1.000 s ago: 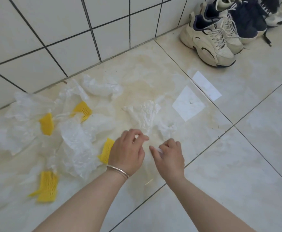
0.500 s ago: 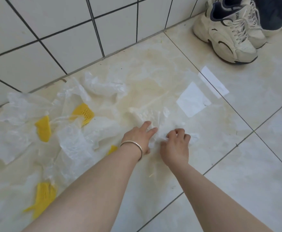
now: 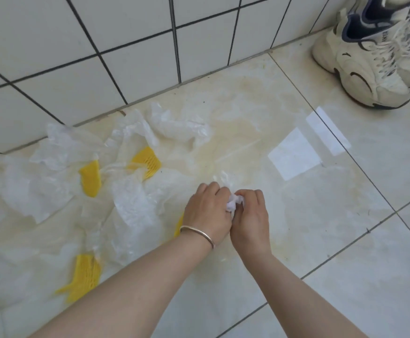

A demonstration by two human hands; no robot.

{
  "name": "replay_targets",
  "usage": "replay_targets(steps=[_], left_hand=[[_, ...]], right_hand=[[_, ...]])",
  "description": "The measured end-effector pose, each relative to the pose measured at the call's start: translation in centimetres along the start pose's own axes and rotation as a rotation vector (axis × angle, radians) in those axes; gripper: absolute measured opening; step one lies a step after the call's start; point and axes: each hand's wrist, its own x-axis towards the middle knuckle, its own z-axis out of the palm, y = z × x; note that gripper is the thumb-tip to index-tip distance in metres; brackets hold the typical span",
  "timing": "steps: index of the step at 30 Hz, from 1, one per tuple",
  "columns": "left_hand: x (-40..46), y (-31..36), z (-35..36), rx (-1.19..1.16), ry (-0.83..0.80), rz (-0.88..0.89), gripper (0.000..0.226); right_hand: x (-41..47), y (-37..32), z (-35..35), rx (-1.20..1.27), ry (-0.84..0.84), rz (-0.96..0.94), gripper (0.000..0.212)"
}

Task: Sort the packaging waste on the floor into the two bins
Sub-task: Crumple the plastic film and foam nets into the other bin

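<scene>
Your arms: both forearms bare, no sleeves showing. Your left hand (image 3: 207, 211): one thin, plain metal bangle (image 3: 197, 232), silver-toned, worn at the wrist. Your right hand (image 3: 250, 217): bare, no jewellery visible.

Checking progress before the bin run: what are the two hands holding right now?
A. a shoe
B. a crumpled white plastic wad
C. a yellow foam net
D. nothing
B: the left hand and right hand are closed together around a crumpled white plastic wad; the yellow foam nets lie untouched.
</scene>
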Motion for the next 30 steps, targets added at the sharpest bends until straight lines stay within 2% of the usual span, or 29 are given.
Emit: replay_targets(steps=[1, 4, 7, 9, 11, 13, 15, 17, 19, 24, 28, 30], left_hand=[[0.1, -0.5, -1.0, -0.005, 0.071, -0.016, 0.026], [0.7, -2.2, -4.6, -0.144, 0.194, -0.105, 0.033], [1.7, -4.2, -7.8, -0.368, 0.231, -0.262, 0.042], [2.3, -5.7, -9.3, -0.442, 0.290, -0.349, 0.031], [2.7, -7.4, -10.5, -0.420, 0.357, -0.399, 0.020], [3.2, -9.7, -11.1, -0.411, 0.406, -0.484, 0.017], [3.9, -12.5, -11.4, -0.459, 0.412, -0.640, 0.017], [4.8, -15.1, -11.2, -0.479, 0.351, -0.787, 0.031], [5.7, -17.1, -10.7, -0.458, 0.232, -0.862, 0.043], [8.1, -18.9, -9.1, -0.467, -0.039, -0.842, 0.066], [9.6, -19.1, -8.0, -0.424, -0.114, -0.806, 0.067], [10.1, -18.6, -7.8, -0.406, -0.169, -0.788, 0.058]], right_hand=[[0.2, -1.3, 0.1, 0.032, 0.015, -0.031, 0.015], [1.4, -5.7, 0.8, 0.136, 0.026, -0.126, 0.017], [3.0, -9.4, 1.9, 0.176, -0.002, -0.199, 0.020], [4.1, -11.2, 2.9, 0.198, -0.072, -0.195, 0.020], [5.6, -12.4, 4.0, 0.189, -0.105, -0.179, 0.019], [7.5, -12.9, 4.9, 0.132, -0.092, -0.145, 0.031], [9.6, -12.9, 5.6, 0.084, -0.109, -0.056, 0.049], [11.5, -12.7, 6.5, 0.068, -0.142, 0.037, 0.063], [12.7, -12.5, 7.6, 0.051, -0.192, 0.104, 0.071], [14.0, -12.1, 10.5, 0.005, -0.317, 0.233, 0.077], [14.9, -11.4, 11.3, -0.032, -0.356, 0.229, 0.077], [14.9, -11.1, 11.5, -0.057, -0.390, 0.212, 0.071]])
